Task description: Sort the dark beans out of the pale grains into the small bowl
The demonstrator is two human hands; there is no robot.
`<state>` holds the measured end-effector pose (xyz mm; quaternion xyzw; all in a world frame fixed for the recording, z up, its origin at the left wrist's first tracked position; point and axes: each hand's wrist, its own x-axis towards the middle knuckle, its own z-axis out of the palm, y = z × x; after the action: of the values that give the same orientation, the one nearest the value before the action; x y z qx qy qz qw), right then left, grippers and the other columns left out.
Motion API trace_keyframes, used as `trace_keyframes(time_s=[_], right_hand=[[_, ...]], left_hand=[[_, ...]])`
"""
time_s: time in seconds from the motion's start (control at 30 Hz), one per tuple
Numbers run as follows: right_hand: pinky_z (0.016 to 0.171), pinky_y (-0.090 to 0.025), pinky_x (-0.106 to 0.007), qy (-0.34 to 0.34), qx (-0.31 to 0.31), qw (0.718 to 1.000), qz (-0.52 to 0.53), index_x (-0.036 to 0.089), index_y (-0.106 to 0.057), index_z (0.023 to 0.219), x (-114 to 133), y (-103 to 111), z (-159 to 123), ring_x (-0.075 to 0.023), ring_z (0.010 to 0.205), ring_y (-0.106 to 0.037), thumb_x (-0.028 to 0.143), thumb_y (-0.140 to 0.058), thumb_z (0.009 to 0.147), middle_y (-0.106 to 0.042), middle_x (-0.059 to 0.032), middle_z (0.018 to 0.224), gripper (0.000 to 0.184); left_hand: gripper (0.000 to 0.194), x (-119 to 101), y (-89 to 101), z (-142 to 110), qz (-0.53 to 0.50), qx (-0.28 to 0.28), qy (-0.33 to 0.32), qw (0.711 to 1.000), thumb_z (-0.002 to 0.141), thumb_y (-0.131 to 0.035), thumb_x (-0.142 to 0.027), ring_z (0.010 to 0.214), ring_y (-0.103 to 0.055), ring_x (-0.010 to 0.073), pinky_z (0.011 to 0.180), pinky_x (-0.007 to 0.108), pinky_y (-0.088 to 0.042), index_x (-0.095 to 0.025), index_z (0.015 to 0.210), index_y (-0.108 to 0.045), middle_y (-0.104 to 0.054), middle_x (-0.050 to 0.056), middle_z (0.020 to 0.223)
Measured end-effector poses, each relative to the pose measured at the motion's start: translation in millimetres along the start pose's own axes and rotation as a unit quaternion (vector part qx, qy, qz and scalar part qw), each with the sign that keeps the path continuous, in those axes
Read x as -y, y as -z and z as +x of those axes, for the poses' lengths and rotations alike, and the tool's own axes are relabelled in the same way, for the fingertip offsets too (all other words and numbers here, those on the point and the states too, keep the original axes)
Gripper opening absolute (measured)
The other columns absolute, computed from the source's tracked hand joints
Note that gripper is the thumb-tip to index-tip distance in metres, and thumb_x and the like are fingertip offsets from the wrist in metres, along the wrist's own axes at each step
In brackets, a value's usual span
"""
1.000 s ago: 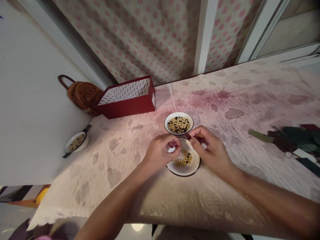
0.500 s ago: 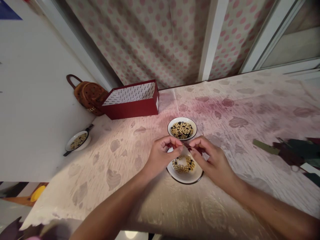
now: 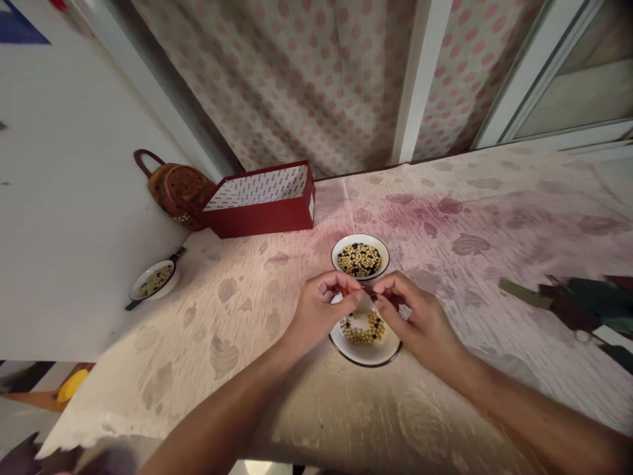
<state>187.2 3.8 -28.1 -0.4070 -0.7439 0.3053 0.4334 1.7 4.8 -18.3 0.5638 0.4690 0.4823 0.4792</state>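
Observation:
Above the near white bowl [image 3: 366, 357], my left hand [image 3: 324, 302] and my right hand [image 3: 414, 313] meet fingertip to fingertip. Both are closed in a pinch, with thumb and fingers together. What they hold is too small to make out; something dark red shows around the fingertips. Inside the near bowl, gold and black beads [image 3: 363, 331] lie in a ring around a bare white middle. Just beyond my fingers stands a second white bowl [image 3: 335, 256] with a dark rim, holding a pile of gold and black beads [image 3: 360, 259].
A red open box [image 3: 267, 216] with patterned lining stands at the back, beside a brown backpack [image 3: 180, 191]. On the left, a white bowl [image 3: 171, 285] of pale beads is by the wall. Dark green and maroon pieces [image 3: 588, 300] lie at right on the patterned tablecloth [image 3: 277, 257].
My hands stay in nearly the same pinch above the near bowl, with small shifts at the fingertips. The whole view has moved very slightly. Bowls and box stay in place.

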Motion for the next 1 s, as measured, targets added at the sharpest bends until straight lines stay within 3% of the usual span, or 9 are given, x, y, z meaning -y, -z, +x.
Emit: trace_keyframes(time_s=[0.17,0.33,0.5,0.63,0.77,0.87,1.0], right_hand=[[0.057,-0.044,-0.022,-0.002,-0.01,1.0,-0.002,0.023,-0.054,0.092,0,-1,-1,-0.0113,0.061,-0.056,0.016,-0.053,0.094,-0.06,0.0039,0.073,0.007],[0.059,-0.044,-0.022,-0.004,-0.02,1.0,-0.004,0.023,-0.055,0.093,-2,-3,-1,-0.0124,0.066,-0.06,0.018,-0.053,0.095,-0.064,0.0021,0.078,0.005],[0.059,-0.044,-0.023,0.002,-0.022,1.0,0.013,0.023,-0.055,0.093,-3,-3,0,-0.0117,0.064,-0.057,0.018,-0.053,0.095,-0.061,0.0029,0.076,0.005],[0.058,-0.044,-0.022,0.003,-0.028,1.0,0.009,0.022,-0.055,0.094,-4,-4,1,-0.011,0.062,-0.055,0.018,-0.054,0.094,-0.059,0.0038,0.074,0.005],[0.06,-0.044,-0.022,0.004,-0.028,1.0,0.005,0.022,-0.055,0.094,-3,-3,2,-0.0103,0.063,-0.056,0.017,-0.053,0.095,-0.06,0.0039,0.075,0.006],[0.06,-0.044,-0.021,0.009,-0.026,1.0,0.004,0.022,-0.055,0.094,-2,-2,1,-0.0099,0.064,-0.056,0.015,-0.053,0.094,-0.06,0.004,0.075,0.008],[0.059,-0.044,-0.021,0.016,-0.024,1.0,0.007,0.022,-0.055,0.093,-1,-1,1,-0.0096,0.063,-0.056,0.014,-0.052,0.095,-0.06,0.0043,0.075,0.009]], left_hand=[[0.004,1,8.7,17,0.091,-0.048,-0.066,0.993,0.083,-0.071,-0.02,0.076,-0.064,0.0133,0.075,0.026,-0.051,-0.017,0.084,-0.071,-0.071,0.002,0.082],[0.008,11,14.8,37,0.251,-0.063,-0.133,0.957,0.085,-0.068,-0.015,0.08,-0.068,0.0149,0.08,0.029,-0.052,-0.019,0.091,-0.073,-0.076,0.002,0.09],[0.013,7,15.7,25,0.327,-0.011,-0.195,0.925,0.086,-0.067,-0.013,0.082,-0.067,0.0162,0.078,0.03,-0.052,-0.02,0.097,-0.071,-0.074,0.003,0.091],[0.006,-5,16.0,8,0.403,0.087,-0.221,0.884,0.088,-0.066,-0.014,0.081,-0.066,0.0173,0.077,0.031,-0.049,-0.019,0.086,-0.069,-0.072,0.001,0.084],[0.001,-11,10.8,1,0.509,0.178,-0.208,0.816,0.089,-0.069,-0.02,0.09,-0.068,0.0219,0.081,0.037,-0.048,-0.019,0.089,-0.069,-0.075,0.002,0.094],[0.006,-15,5.0,-2,0.571,0.204,-0.185,0.773,0.092,-0.068,-0.024,0.09,-0.068,0.0236,0.081,0.038,-0.047,-0.018,0.09,-0.07,-0.075,0.003,0.095],[0.012,-19,-0.5,-3,0.614,0.227,-0.155,0.74,0.094,-0.065,-0.024,0.09,-0.069,0.024,0.08,0.038,-0.047,-0.016,0.088,-0.07,-0.075,0.005,0.095]])
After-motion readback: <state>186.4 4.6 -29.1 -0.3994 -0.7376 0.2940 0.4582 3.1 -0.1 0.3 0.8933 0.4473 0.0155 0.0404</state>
